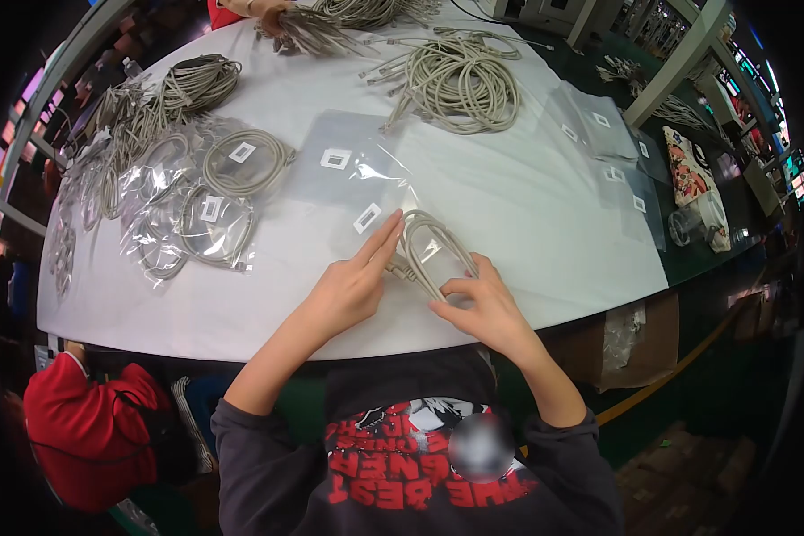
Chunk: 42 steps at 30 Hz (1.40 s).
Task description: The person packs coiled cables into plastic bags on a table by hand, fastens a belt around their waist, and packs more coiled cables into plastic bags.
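Note:
A coiled grey cable (439, 243) lies in front of me on the white-covered table, bent into a long loop with its plug end near my left hand. My right hand (484, 305) is closed on the near right side of this coil, thumb and fingers curled around the strands. My left hand (355, 284) has its fingers stretched out and lying along the coil's left side, over a clear plastic bag (348, 234) with a white label. Whether its thumb presses on the bag or cable is hidden. More clear labelled bags (317, 147) lie flat just beyond.
Bagged cable coils (241, 183) lie to the left, with loose cable bundles (196, 82) behind them. A large cable pile (464, 80) sits at the back. Flat bags (603, 134) rest at the right edge. A person in a red sleeve (71, 420) sits at lower left.

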### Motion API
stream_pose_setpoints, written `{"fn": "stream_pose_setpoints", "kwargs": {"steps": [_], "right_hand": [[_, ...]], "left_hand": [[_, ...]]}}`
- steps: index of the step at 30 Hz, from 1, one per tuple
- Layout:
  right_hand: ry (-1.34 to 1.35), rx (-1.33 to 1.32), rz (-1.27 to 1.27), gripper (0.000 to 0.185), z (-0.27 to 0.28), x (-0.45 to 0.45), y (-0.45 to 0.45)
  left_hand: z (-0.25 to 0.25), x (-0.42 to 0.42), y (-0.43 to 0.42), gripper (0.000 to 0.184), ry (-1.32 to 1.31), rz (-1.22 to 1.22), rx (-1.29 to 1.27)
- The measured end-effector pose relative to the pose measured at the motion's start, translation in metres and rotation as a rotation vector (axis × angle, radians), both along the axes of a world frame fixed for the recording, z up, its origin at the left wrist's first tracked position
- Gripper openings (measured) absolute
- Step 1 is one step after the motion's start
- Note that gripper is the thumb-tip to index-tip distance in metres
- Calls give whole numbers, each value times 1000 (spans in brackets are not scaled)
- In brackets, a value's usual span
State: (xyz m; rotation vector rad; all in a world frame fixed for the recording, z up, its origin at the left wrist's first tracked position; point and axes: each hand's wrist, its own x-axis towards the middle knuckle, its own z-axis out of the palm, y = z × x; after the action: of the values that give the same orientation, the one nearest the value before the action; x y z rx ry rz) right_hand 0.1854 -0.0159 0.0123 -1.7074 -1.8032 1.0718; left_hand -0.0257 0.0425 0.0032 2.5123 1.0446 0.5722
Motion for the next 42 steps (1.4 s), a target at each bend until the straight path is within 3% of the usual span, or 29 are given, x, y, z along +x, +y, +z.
{"fn": "stream_pose_setpoints", "kwargs": {"steps": [2, 4, 6, 10, 11, 14, 16, 19, 20, 22, 24, 26, 27, 29, 30, 31, 33, 38, 42], "right_hand": [[-261, 138, 19, 27, -3, -10, -1], [-292, 222, 39, 28, -14, -21, -2], [-352, 388, 77, 30, -26, -27, 0], [-116, 526, 259, 40, -31, -17, 12], [-116, 524, 266, 40, -33, -12, 11], [210, 389, 367, 48, -39, 3, 7], [182, 483, 301, 48, -46, -7, 8], [128, 670, 157, 47, -47, -17, 10], [-39, 767, 162, 47, -38, -18, 13], [-381, 953, 162, 46, -15, -17, 20], [-435, 962, 226, 43, 10, -5, 29], [-518, 966, 322, 37, 34, 7, 36], [-544, 968, 354, 35, 45, 12, 38], [-499, 988, 401, 26, 67, 18, 40], [-478, 1000, 425, 22, 73, 19, 41], [-480, 1007, 424, 22, 72, 18, 42], [-177, 857, 392, 21, 62, 17, 44], [238, 711, 414, 25, 57, 15, 39], [238, 647, 266, 24, 75, 4, 39]], "left_hand": [[6, 6, -5, 79, -64, -7, -44], [5, 14, -12, 79, -97, -6, -64], [-3, 24, -25, 77, 34, -54, -108], [-7, 11, -29, 77, 100, -30, -92], [-8, 6, -29, 77, 99, -3, -71], [1, -1, -36, 79, 99, -16, -150], [0, -1, -41, 80, 99, -22, -189], [-10, 12, -48, 82, -269, -100, -170], [-7, 10, -48, 82, -268, -94, -166], [9, -1, -46, 76, -227, -90, -192], [30, -16, -42, 73, -206, -92, -203], [55, -40, -36, 47, 271, -7, 27], [68, -48, -32, 47, 273, -7, 29], [90, -60, -22, 19, 367, 40, 336], [92, -64, -17, 19, 367, 42, 342], [91, -67, -12, 15, 235, 44, 263], [87, -71, -4, 12, -27, 40, 106], [39, -49, -3, 13, -404, -53, 57], [27, -33, -5, 14, -657, -12, -98]]}}
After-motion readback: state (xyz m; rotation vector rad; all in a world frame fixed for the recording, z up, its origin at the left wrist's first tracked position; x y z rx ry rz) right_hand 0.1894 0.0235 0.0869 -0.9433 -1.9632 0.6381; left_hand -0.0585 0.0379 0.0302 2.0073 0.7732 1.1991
